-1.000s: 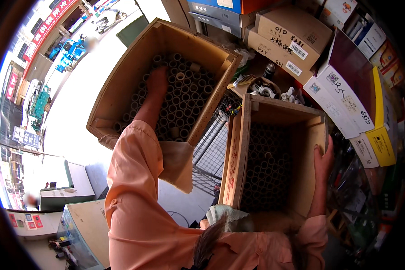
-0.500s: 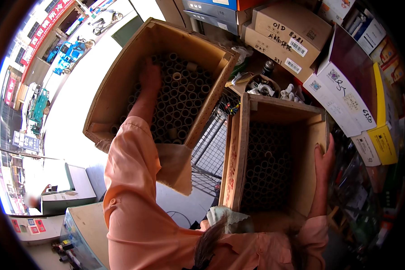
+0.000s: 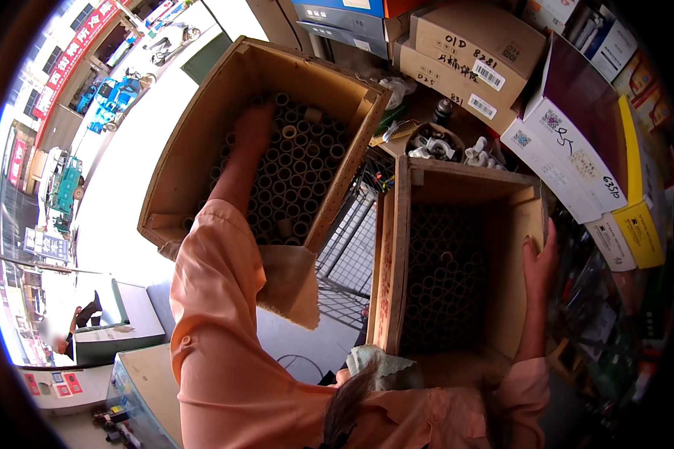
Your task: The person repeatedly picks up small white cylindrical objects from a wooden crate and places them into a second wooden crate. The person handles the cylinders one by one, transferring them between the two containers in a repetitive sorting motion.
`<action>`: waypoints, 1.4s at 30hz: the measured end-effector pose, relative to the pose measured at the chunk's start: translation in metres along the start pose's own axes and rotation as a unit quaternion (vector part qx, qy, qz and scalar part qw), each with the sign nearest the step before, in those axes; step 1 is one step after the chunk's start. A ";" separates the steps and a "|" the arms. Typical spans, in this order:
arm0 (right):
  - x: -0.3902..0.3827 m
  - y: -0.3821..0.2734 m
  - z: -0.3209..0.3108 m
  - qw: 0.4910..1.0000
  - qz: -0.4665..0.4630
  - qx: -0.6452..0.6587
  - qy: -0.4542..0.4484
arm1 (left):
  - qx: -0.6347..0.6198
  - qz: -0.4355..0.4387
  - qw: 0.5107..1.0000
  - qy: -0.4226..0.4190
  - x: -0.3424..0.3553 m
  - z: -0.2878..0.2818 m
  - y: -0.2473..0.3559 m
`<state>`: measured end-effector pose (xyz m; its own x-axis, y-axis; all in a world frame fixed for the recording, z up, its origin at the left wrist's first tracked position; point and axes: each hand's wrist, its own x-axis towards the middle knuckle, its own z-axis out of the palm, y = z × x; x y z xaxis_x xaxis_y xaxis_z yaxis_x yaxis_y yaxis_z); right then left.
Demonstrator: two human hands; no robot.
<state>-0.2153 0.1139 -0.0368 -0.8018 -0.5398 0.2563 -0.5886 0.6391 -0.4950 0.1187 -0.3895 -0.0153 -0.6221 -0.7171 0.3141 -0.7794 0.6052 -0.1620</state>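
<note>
My left arm reaches down into a wooden box (image 3: 174, 161) on the left, packed with upright short pale tubes (image 3: 299, 165). At the far end of those tubes is my left hand (image 3: 256, 123), its fingers too dark and blurred to make out. A second wooden box (image 3: 401, 247) stands in front of me on the right, holding similar tubes (image 3: 442, 280) in shadow. My right hand (image 3: 541, 258) grips this box's right wall, with the thumb over the rim and the other fingers outside. A brown flap (image 3: 290, 280) hangs from the left box's near corner.
Cardboard boxes (image 3: 472, 67) are stacked beyond the right box, with white and yellow cartons (image 3: 640, 224) farther right. A round container (image 3: 434, 142) of small white and metal parts sits between. Wire mesh (image 3: 348, 247) shows between the wooden boxes. Another person (image 3: 71, 329) is at the far left.
My left hand has moved slightly to the right over the tubes. My right hand keeps its hold on the box wall. The whole view has shifted a little.
</note>
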 end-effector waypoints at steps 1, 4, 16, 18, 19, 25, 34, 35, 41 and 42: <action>0.000 0.001 0.001 1.000 0.000 0.003 -0.001 | 0.008 0.000 1.000 -0.009 0.002 -0.001 0.004; 0.000 0.001 0.000 1.000 0.004 0.002 -0.004 | 0.030 0.010 0.999 -0.023 0.011 -0.005 0.015; -0.003 -0.005 -0.003 1.000 0.001 -0.016 0.000 | -0.005 0.008 0.998 -0.070 0.037 0.002 0.008; -0.003 -0.010 -0.006 1.000 0.006 -0.012 0.001 | -0.025 -0.004 0.998 -0.058 0.032 -0.004 0.006; -0.003 -0.011 -0.006 1.000 0.001 -0.012 0.001 | -0.041 -0.002 0.998 -0.041 0.030 -0.006 0.005; -0.003 -0.008 -0.006 0.999 -0.012 -0.035 0.008 | -0.170 -0.059 0.983 -0.047 0.016 -0.018 0.009; -0.003 -0.009 -0.009 0.999 0.015 -0.044 -0.009 | -0.064 -0.041 0.986 -0.151 -0.012 -0.018 0.041; -0.004 -0.008 -0.008 0.999 0.014 -0.044 -0.006 | -0.057 -0.040 0.985 -0.157 -0.010 -0.017 0.039; -0.003 -0.009 -0.010 0.998 0.031 -0.049 -0.019 | -0.143 -0.070 0.984 -0.080 0.000 0.013 0.020; -0.005 -0.008 -0.011 0.998 0.036 -0.050 -0.021 | -0.178 -0.076 0.979 -0.066 -0.002 0.015 0.019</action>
<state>-0.2082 0.1177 -0.0247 -0.8381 -0.5121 0.1880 -0.5395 0.7272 -0.4243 0.1040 -0.3824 -0.0332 -0.5242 -0.8319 0.1821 -0.8029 0.5540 0.2201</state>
